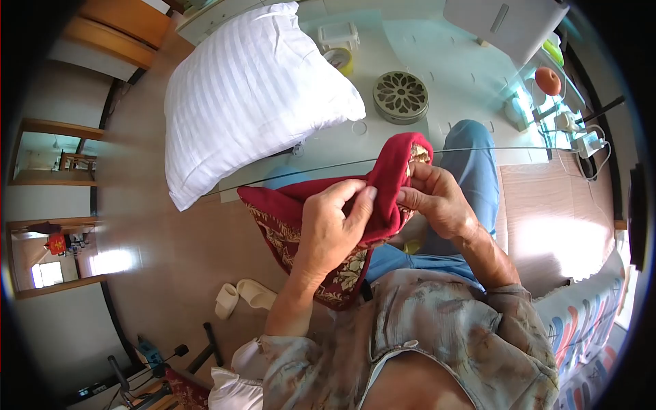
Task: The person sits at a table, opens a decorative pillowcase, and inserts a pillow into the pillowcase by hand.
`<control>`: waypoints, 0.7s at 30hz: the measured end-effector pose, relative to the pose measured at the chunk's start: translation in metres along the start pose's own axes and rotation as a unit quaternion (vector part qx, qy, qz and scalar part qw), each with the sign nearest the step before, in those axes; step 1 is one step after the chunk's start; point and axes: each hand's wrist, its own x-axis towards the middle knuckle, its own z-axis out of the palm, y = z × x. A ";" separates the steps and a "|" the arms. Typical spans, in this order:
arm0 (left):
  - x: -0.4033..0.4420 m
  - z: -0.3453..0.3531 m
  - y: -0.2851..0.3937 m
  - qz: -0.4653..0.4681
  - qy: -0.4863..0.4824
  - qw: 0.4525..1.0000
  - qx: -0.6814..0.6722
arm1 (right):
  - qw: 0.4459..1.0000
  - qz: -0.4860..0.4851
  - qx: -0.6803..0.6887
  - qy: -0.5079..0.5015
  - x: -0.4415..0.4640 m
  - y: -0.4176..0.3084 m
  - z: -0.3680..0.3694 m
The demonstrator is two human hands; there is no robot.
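Both hands hold a dark red cushion cover (pixel 273 198) with a gold floral pattern on one face and plain red cloth on the other. My left hand (pixel 328 229) is closed on its folded middle, thumb on top of the plain red cloth. At the raised right corner, my right hand (pixel 441 201) pinches the edge, where gold-patterned fabric shows. The cover hangs down to the left over my lap. Beyond it, a white striped pillow (pixel 253 96) lies on the glass table, apart from both hands.
On the glass table (pixel 444 89) stand a round tin with a flower-cut lid (pixel 401 96), a yellow tape roll (pixel 338 60) and a white box (pixel 506 24). A charger with cables (pixel 588 143) sits at the right. Slippers (pixel 253 295) lie on the floor at left.
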 end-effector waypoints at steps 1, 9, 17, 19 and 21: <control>0.000 -0.002 0.002 -0.016 -0.003 1.000 -0.016 | 0.999 -0.013 0.030 0.001 0.000 0.002 0.003; 0.001 -0.007 0.018 -0.084 -0.049 0.991 -0.096 | 0.961 -0.114 -0.239 0.084 -0.001 -0.003 0.019; 0.006 -0.004 -0.005 -0.120 -0.095 0.984 -0.092 | 0.967 -0.112 -0.211 0.083 0.003 0.005 0.016; 0.004 -0.002 -0.009 -0.115 -0.076 0.979 -0.148 | 0.980 -0.081 -0.169 0.074 0.002 0.001 0.018; 0.001 -0.003 -0.013 -0.123 -0.072 0.967 -0.209 | 0.989 -0.048 -0.127 0.066 0.000 0.000 0.017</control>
